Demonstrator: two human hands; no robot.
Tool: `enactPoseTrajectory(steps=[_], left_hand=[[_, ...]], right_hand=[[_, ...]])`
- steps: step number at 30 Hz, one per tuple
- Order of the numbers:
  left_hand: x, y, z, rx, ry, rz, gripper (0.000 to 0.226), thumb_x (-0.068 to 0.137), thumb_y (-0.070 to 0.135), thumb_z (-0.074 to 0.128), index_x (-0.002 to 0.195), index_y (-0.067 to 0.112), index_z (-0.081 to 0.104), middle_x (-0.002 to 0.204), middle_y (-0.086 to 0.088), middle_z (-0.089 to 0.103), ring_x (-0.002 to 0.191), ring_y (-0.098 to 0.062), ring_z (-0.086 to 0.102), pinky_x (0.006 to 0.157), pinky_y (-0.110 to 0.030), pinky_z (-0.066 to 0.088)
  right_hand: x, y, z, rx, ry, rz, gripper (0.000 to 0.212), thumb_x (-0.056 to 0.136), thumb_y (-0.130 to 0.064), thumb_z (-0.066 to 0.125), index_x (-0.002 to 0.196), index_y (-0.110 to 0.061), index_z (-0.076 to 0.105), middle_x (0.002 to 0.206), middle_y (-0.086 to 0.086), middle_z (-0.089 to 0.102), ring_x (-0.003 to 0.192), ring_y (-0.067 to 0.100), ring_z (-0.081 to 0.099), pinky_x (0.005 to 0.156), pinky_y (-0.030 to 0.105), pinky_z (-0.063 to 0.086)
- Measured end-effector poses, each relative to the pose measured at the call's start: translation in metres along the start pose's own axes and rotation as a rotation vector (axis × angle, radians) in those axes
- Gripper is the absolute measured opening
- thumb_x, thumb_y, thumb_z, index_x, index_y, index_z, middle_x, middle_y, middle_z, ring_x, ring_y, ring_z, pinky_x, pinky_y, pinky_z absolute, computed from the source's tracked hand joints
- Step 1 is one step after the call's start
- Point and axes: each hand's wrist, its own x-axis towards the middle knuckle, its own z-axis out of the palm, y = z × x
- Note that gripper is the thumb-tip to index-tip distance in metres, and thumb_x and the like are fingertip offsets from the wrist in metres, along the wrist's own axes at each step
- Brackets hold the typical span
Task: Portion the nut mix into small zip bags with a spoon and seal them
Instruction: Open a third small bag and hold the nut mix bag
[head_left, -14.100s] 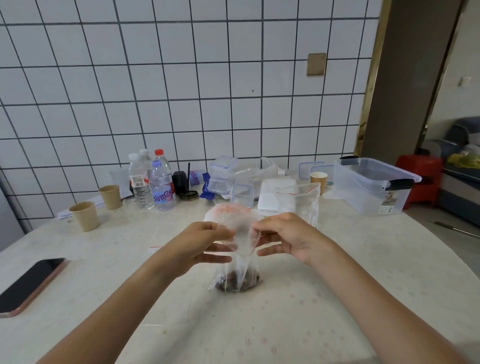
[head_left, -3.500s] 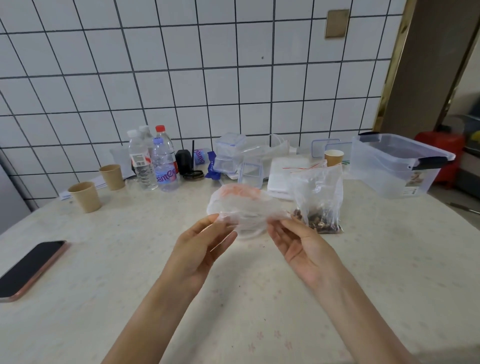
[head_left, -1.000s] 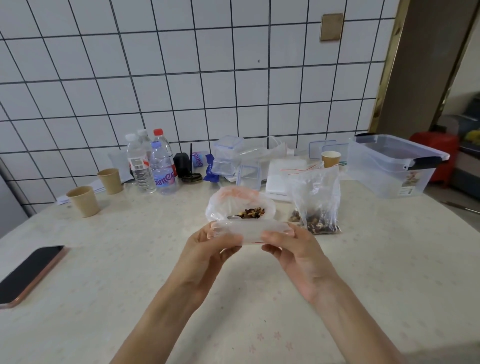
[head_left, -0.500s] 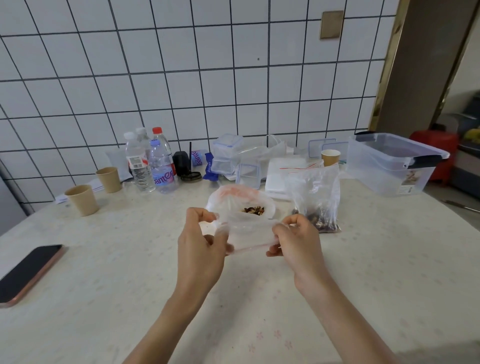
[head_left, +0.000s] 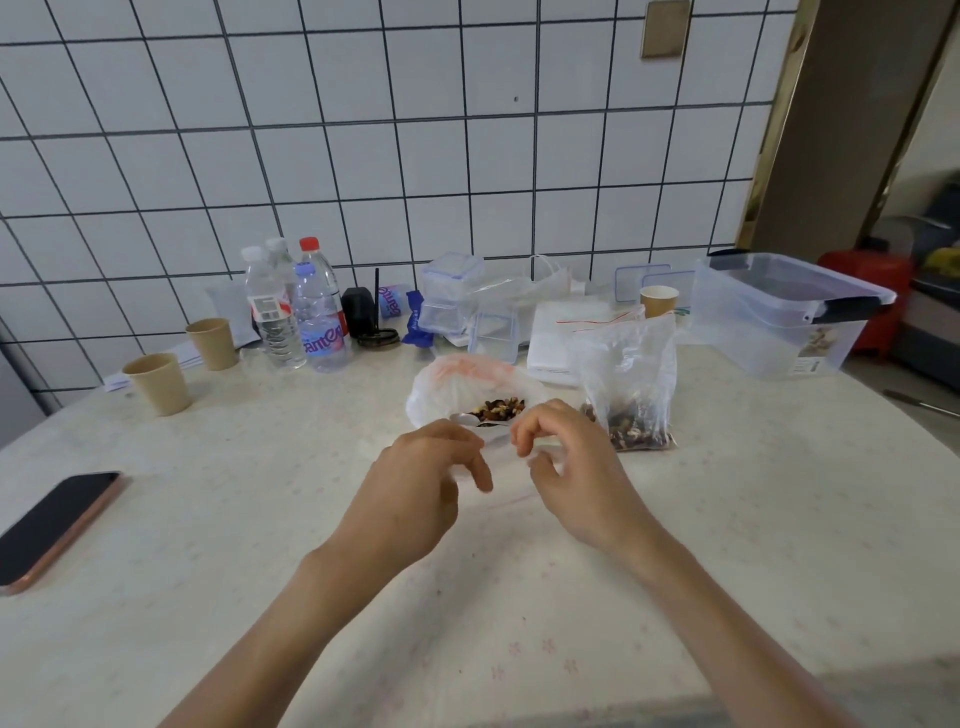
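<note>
I have both hands over the middle of the desk (head_left: 753, 519), working a fresh, empty small zip bag (head_left: 506, 451). My left hand (head_left: 415, 491) and right hand (head_left: 569, 480) each have the grip curled onto the bag's clear film, pinching it from either side; the film is blurred, so I cannot tell whether the mouth is parted yet.

Just beyond my fingers, toward the far edge, sits the open bag of nut mix (head_left: 467, 387), with the spoon (head_left: 465, 418) lying in it, bowl beside the nuts. To its right stands one portioned zip bag (head_left: 631, 379), upright, nuts at the bottom.

I judge this to be the opening step of the next portion. Next, I would spread the mouth wide, keep one hand on the rim to hold it open, and free the other for the spoon. The thin film may cling shut or slip.
</note>
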Motion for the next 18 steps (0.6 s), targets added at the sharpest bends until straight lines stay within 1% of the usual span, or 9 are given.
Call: enactPoseTrajectory(steps=[2,3,5,7,9,12,14,16,18], left_hand=[[0.001,-0.001,0.003,0.017,-0.029,-0.025,0.043,0.088,-0.002,0.059,0.1,0.037,0.073,0.121,0.017,0.064,0.105,-0.007,0.063,0.09,-0.027,0.052],[0.001,-0.002,0.005,0.041,-0.058,-0.042,0.037,0.091,0.005,0.062,0.109,0.036,0.072,0.122,0.016,0.063,0.105,-0.008,0.062,0.091,-0.028,0.052],[0.002,-0.004,0.011,0.083,-0.122,-0.06,0.03,0.094,0.019,0.068,0.12,0.034,0.069,0.125,0.015,0.062,0.108,-0.01,0.059,0.09,-0.024,0.047],[0.003,-0.007,0.016,0.118,-0.19,-0.066,0.036,0.091,0.033,0.076,0.126,0.033,0.066,0.127,0.013,0.061,0.111,-0.012,0.059,0.089,-0.025,0.046],[0.004,-0.011,0.02,0.185,-0.261,-0.071,0.049,0.087,0.043,0.08,0.131,0.032,0.061,0.131,0.013,0.058,0.115,-0.014,0.057,0.093,-0.028,0.047],[0.005,-0.017,0.027,0.304,-0.355,-0.076,0.061,0.084,0.054,0.079,0.135,0.032,0.053,0.138,0.012,0.052,0.122,-0.015,0.054,0.096,-0.03,0.045],[0.006,-0.023,0.03,0.324,-0.391,-0.079,0.062,0.082,0.059,0.078,0.133,0.035,0.052,0.136,0.012,0.052,0.12,-0.015,0.054,0.091,-0.029,0.043],[0.008,-0.031,0.031,0.3,-0.412,-0.091,0.059,0.08,0.062,0.077,0.129,0.04,0.054,0.127,0.012,0.054,0.112,-0.013,0.054,0.085,-0.028,0.04],[0.011,-0.04,0.031,0.22,-0.438,-0.133,0.053,0.079,0.063,0.078,0.124,0.044,0.059,0.117,0.012,0.055,0.102,-0.008,0.052,0.084,-0.027,0.04]], right_hand=[[0.0,0.001,-0.001,-0.099,-0.088,0.01,0.05,0.079,0.02,0.043,0.074,-0.025,0.063,0.108,-0.005,0.062,0.105,0.012,0.061,0.083,0.023,0.048],[0.001,0.003,-0.001,-0.165,-0.149,0.034,0.052,0.081,0.018,0.041,0.074,-0.026,0.069,0.113,-0.008,0.061,0.104,0.01,0.061,0.08,0.022,0.047],[0.003,0.007,0.002,-0.292,-0.265,0.076,0.052,0.086,0.013,0.041,0.086,-0.024,0.077,0.121,-0.009,0.059,0.104,0.01,0.06,0.082,0.025,0.049],[0.003,0.011,0.007,-0.378,-0.348,0.115,0.045,0.091,0.006,0.043,0.102,-0.022,0.077,0.126,-0.005,0.058,0.109,0.014,0.06,0.092,0.032,0.051],[0.001,0.014,0.01,-0.441,-0.394,0.157,0.036,0.093,-0.006,0.049,0.114,-0.022,0.074,0.127,-0.003,0.058,0.113,0.016,0.059,0.097,0.033,0.049],[-0.002,0.02,0.015,-0.604,-0.525,0.162,0.033,0.093,-0.021,0.058,0.125,-0.018,0.067,0.13,0.001,0.055,0.121,0.022,0.052,0.099,0.034,0.046],[-0.004,0.022,0.017,-0.698,-0.586,0.149,0.033,0.092,-0.027,0.061,0.122,-0.015,0.068,0.128,0.004,0.055,0.121,0.025,0.049,0.097,0.035,0.044],[-0.004,0.027,0.016,-0.692,-0.596,0.16,0.033,0.093,-0.033,0.061,0.121,-0.018,0.069,0.126,0.003,0.054,0.12,0.025,0.048,0.096,0.034,0.041],[-0.004,0.033,0.012,-0.612,-0.568,0.194,0.03,0.092,-0.037,0.062,0.119,-0.027,0.069,0.122,-0.001,0.053,0.118,0.021,0.047,0.096,0.032,0.04]])
